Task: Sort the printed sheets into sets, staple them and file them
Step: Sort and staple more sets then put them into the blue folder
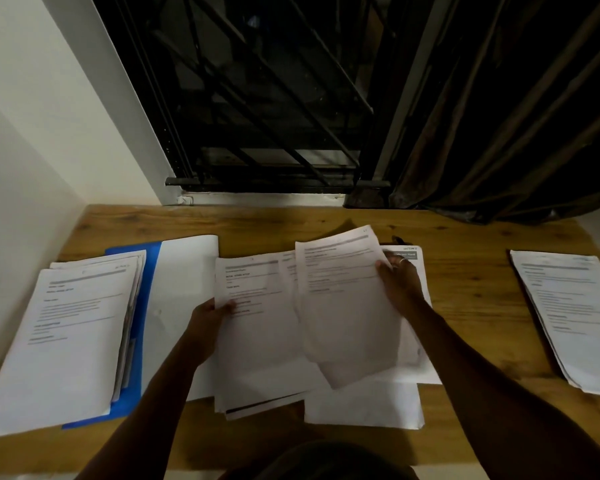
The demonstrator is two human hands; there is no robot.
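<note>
A bundle of printed sheets (257,327) is in the middle of the wooden desk (465,306), and my left hand (210,315) grips its left edge. My right hand (400,284) pinches the right edge of one loose printed sheet (343,306), lifted and tilted above the bundle. More white sheets (364,407) lie flat beneath both. At the left, a stack of printed sheets (70,337) rests on an open blue folder (137,375). Another stack of printed sheets (568,317) lies at the right edge. No stapler is visible.
A white wall (32,168) borders the desk on the left. Behind the desk is a dark window with a metal grille (257,98), and a dark curtain (516,116) hangs at the back right. A small dark object (397,240) peeks out behind the middle sheets.
</note>
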